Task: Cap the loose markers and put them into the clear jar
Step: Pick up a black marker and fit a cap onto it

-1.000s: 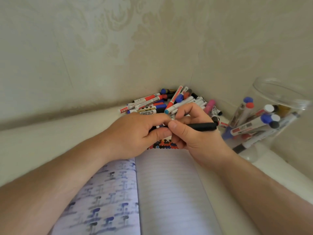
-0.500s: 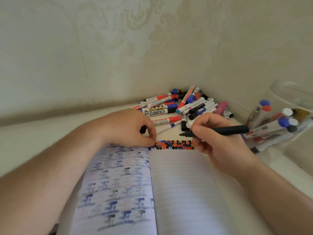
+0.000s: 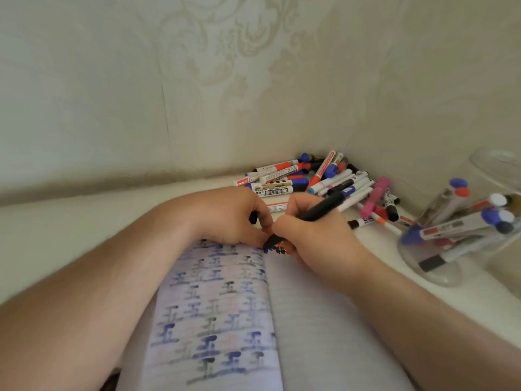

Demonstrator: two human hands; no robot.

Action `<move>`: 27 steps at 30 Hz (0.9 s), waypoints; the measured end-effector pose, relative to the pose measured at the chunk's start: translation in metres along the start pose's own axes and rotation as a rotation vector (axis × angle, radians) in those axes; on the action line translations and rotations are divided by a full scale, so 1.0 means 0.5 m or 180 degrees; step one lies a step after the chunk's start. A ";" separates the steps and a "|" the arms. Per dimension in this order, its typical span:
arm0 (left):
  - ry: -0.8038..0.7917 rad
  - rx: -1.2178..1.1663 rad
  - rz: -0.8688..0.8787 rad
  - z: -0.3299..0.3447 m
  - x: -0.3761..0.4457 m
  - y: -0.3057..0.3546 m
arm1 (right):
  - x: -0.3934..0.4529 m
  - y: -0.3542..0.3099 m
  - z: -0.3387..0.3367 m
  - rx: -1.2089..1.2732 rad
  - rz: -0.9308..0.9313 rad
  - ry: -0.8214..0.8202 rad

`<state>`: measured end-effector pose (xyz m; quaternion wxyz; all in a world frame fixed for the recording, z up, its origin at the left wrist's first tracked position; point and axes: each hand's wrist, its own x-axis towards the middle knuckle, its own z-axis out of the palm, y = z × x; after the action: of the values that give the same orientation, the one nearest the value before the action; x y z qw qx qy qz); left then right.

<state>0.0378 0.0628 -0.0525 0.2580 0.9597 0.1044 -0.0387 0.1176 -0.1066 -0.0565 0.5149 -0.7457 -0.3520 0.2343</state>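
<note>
My right hand [image 3: 315, 235] grips an uncapped black marker [image 3: 324, 208], its tip pressed on the top edge of the open notebook [image 3: 310, 320]. My left hand [image 3: 234, 215] rests curled on the notebook's left page, a small black cap [image 3: 253, 217] showing between its fingers. A pile of loose markers [image 3: 324, 179], red, blue, pink and black, lies in the wall corner behind my hands. The clear jar [image 3: 462, 235] stands at the right with several capped markers leaning inside.
The notebook's left page is covered with blue and black marker scribbles [image 3: 214, 320]. Patterned walls meet in a corner right behind the pile. The pale shelf surface [image 3: 84, 221] stretches away to the left.
My right hand has swung the black marker from level to tip-down on the notebook's top edge, next to my left hand. The view has shifted left, pushing the jar toward the right edge.
</note>
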 end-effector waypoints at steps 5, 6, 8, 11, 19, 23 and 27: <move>-0.0052 0.0011 -0.0047 -0.004 0.011 -0.004 | 0.002 0.033 0.005 -0.0104 -0.0146 0.0272; -0.0108 0.0020 -0.0038 -0.006 0.014 -0.003 | 0.001 0.033 0.003 -0.0131 -0.0165 0.0277; -0.0202 -0.0018 -0.0036 -0.008 0.018 -0.005 | -0.001 0.032 0.001 -0.0265 -0.0220 0.0261; -0.0226 -0.0097 -0.0075 -0.011 0.021 -0.004 | -0.004 0.027 -0.009 -0.0469 -0.0288 0.0252; -0.0200 -0.0185 -0.0099 -0.008 0.018 -0.003 | 0.000 0.029 -0.019 -0.0322 0.0087 0.0037; -0.0175 -0.0214 -0.0110 -0.007 0.017 -0.001 | -0.003 0.026 -0.020 -0.0327 0.0139 -0.0024; -0.0192 -0.0153 -0.0136 -0.008 0.014 0.001 | -0.004 0.027 -0.018 -0.0530 0.0084 -0.0041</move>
<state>0.0451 0.0657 -0.0496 0.2831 0.9492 0.1180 -0.0706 0.1263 -0.1166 -0.0658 0.4457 -0.7890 -0.3638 0.2158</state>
